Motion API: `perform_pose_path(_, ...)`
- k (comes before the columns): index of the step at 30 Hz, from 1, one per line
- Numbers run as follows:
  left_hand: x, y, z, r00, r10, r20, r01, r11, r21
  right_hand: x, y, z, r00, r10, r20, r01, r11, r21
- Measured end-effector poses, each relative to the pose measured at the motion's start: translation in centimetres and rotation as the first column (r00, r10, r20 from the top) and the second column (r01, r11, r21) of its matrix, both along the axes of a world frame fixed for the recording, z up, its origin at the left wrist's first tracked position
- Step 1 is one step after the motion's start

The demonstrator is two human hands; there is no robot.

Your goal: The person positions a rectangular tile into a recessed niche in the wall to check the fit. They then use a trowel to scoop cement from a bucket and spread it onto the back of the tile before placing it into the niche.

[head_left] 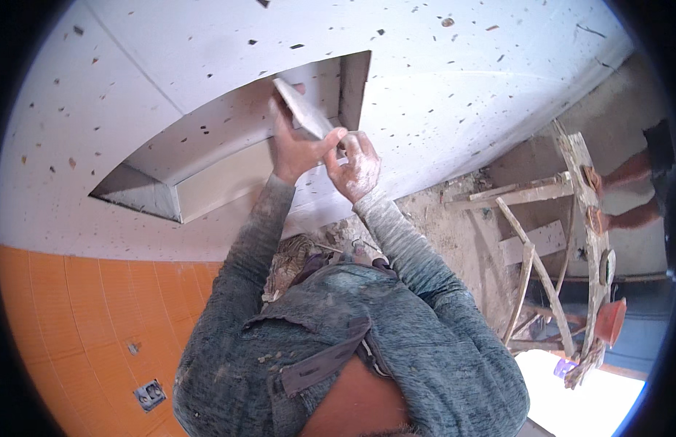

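In front of a recess in the wall [239, 172], both hands are raised together around a flat, pale strip [303, 109]. It looks like a cut piece of tile, though blur hides its exact kind. My left hand [295, 149] supports the strip from behind and below, its fingers curled around it and its thumb reaching toward the right hand. At the strip's lower end, my right hand [358, 166], coated in white dust, is closed with fingers bent. Whether it grips the strip itself or a small tool there is hidden.
White speckled panels [440, 109] surround the recess. Orange tiles [83, 313] with a socket box [150, 395] cover the lower left. At right stands a rough wooden scaffold [593, 240], with another person's feet [594, 218] on it and an orange tub [609, 321] beside it.
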State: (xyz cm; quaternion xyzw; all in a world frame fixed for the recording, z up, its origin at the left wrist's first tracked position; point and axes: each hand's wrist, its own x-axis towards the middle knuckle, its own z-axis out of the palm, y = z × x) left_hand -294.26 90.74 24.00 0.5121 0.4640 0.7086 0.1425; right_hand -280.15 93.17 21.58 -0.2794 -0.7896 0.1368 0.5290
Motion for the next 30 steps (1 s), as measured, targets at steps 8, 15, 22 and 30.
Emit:
perform_pose_path(8,4.6,-5.2,2.0,0.964,0.080,-0.252,-0.079,0.997,0.015,5.4,-4.0,1.8,0.994,0.108,0.021,-0.109,0.985,0.134)
perform_pose_path(15,11.8,-6.6,2.8,0.954,-0.227,-0.198,0.212,0.973,-0.095,14.9,-7.2,3.5,0.991,-0.127,-0.045,0.119,0.982,-0.148)
perform_pose_path(22,20.1,-3.7,1.2,0.745,-0.623,0.240,0.643,0.574,-0.507,27.3,-9.3,5.3,0.779,-0.565,-0.271,0.369,0.763,-0.531)
perform_pose_path(30,37.2,-6.2,-1.2,0.405,-0.769,0.496,0.844,0.104,-0.527,46.7,-13.0,4.7,0.352,-0.716,-0.603,0.347,0.698,-0.626)
